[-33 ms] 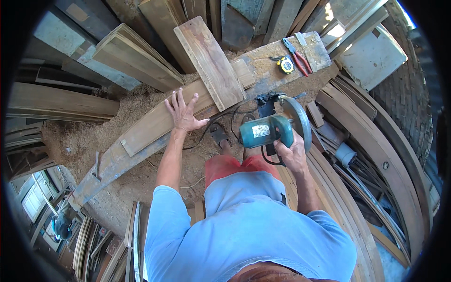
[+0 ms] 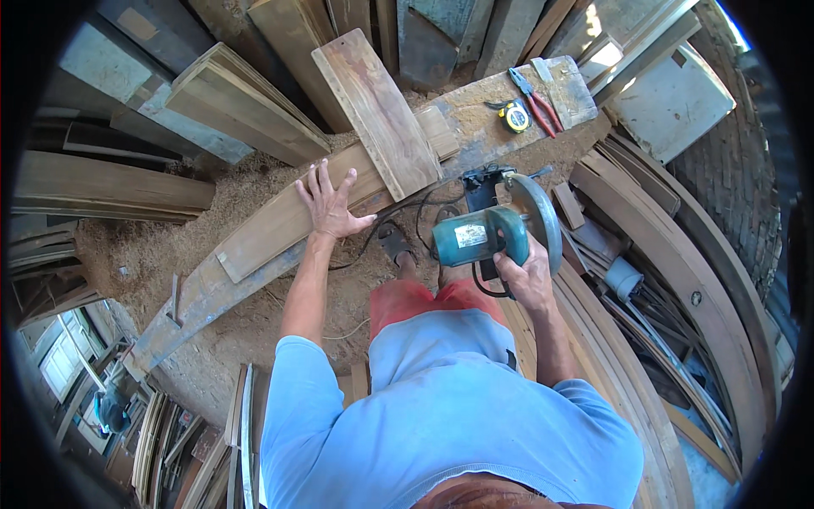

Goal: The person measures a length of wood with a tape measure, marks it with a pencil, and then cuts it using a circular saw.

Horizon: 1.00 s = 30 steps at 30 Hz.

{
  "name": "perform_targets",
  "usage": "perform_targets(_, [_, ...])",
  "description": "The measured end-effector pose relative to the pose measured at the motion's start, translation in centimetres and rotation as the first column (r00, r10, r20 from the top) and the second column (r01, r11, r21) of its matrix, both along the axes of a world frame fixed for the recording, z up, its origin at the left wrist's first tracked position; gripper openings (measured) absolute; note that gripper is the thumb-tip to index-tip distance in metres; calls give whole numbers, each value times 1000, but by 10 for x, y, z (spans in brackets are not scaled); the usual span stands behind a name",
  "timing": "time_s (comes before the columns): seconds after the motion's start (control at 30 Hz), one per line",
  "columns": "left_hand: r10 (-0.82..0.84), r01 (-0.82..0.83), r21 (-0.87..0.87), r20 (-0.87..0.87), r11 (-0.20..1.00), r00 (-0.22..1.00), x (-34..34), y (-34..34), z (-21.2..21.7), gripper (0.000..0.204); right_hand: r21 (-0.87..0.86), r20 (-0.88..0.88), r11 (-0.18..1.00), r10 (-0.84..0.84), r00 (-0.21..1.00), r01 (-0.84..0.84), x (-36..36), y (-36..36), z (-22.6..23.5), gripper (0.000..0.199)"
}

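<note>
Our right hand [image 2: 527, 276] is closed around the handle of the teal circular saw [image 2: 487, 233], which we hold just off the near edge of the long workbench beam [image 2: 475, 119], its round blade guard turned toward the beam's right end. Our left hand [image 2: 326, 206] lies flat and spread, gripping nothing, pressing down on the narrow plank [image 2: 280, 225] that runs lengthwise along the beam. Crossing that plank, just right of the left hand, a broader board [image 2: 377, 110] sits at an angle atop the beam. We judge the saw to be heavy and rigid, weighted toward the blade, so the rear handle is the safe hold; its black cord [image 2: 398, 222] trails loosely beneath the beam's near edge. The plank looks stiff and dry, likely to slide on dust unless pinned. Toward the beam's far right end rest a yellow tape measure [image 2: 515, 116] and red-handled pliers [image 2: 536, 100]. Sawdust [image 2: 161, 246] covers the ground below the beam.
</note>
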<state>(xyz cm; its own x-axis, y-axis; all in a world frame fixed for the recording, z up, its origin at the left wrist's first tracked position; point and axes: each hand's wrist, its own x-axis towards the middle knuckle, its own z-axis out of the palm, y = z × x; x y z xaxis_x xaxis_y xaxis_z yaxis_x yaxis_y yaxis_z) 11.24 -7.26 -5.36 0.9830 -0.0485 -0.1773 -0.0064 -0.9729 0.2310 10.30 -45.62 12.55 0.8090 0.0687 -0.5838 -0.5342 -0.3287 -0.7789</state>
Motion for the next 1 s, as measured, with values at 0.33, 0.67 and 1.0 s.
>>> perform_targets(0.33, [-26,26,3,29,1000,999,1,0,-2,120,97,7,995,-16,1000,15,12,-1,-5,32])
perform_targets(0.67, [-37,38,-13,62,999,997,-1,2,-5,120,134,42,990,47,998,-52,16,4,3,37])
perform_targets(1.0, [-14,16,-31,39,999,999,0,1,-3,121,112,87,980,156,984,-165,21,28,7,34])
